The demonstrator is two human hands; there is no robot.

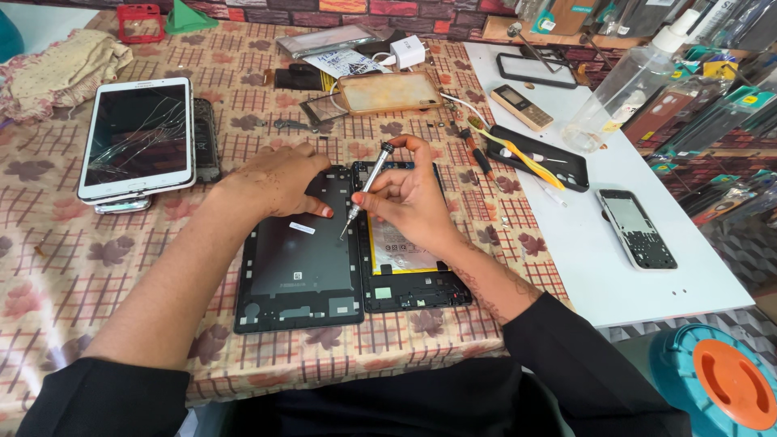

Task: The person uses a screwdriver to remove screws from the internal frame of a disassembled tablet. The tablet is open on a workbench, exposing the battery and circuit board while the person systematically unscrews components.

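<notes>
Leaf-patterned cloth covers the desk (65, 267). Near its front edge lies the opened tablet (409, 259), with its black back cover (295, 267) just beside it. My right hand (413, 198) has its fingers clamped on a screwdriver (366, 190); my left hand (279, 180) presses flat on the cover, fingers together.
</notes>
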